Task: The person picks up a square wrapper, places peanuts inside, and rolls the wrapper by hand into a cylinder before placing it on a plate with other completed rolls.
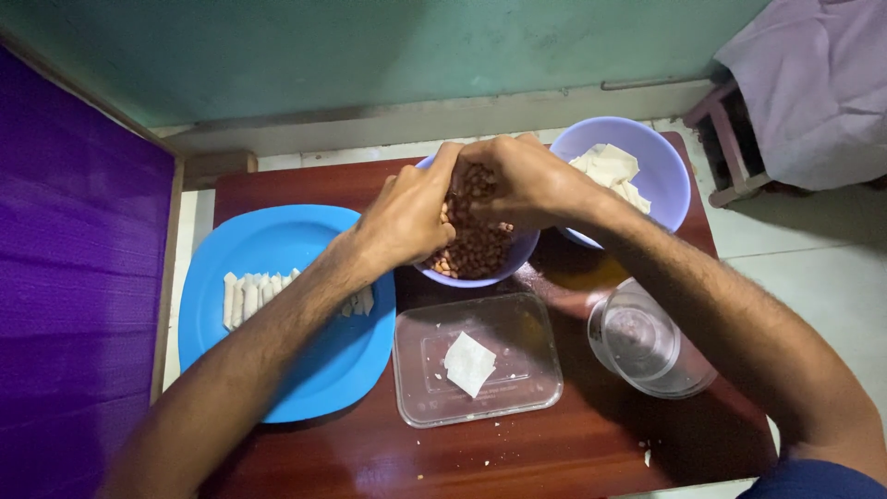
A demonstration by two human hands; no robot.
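1. Left hand (407, 214) and right hand (519, 180) meet over the nut bowl (480, 268), fingers curled in, both cupped around a clump of nuts (476, 180) held between them.
2. Hands touch at the fingertips above the bowl's far rim; hands narrow, closed on nuts.
3. Nut bowl: lilac, round, mid-surface, more brown nuts inside below the hands.
4. Second bowl (661, 162), same lilac, just behind-right of the nut bowl, touching or nearly so; holds pale folded wrapper sheets (610, 171).
5. Blue plate (277, 249) at left, under the left forearm; a row of pale rolled pieces (249, 296) lies on it, partly hidden by the arm.
6. Clear tray (517, 388) near the front, just below the nut bowl; one white square sheet (469, 363) lies flat in it, a few crumbs around.
7. Clear cup (647, 342) right of the tray, upright, under the right forearm; contents cannot tell.
8. Surface (554, 453) is glossy red-brown wood, small crumbs near the front edge.
9. Purple panel (74, 277) at far left; green wall (370, 55) behind; stool (730, 139) draped in pale cloth (813, 83) at upper right, on the floor.
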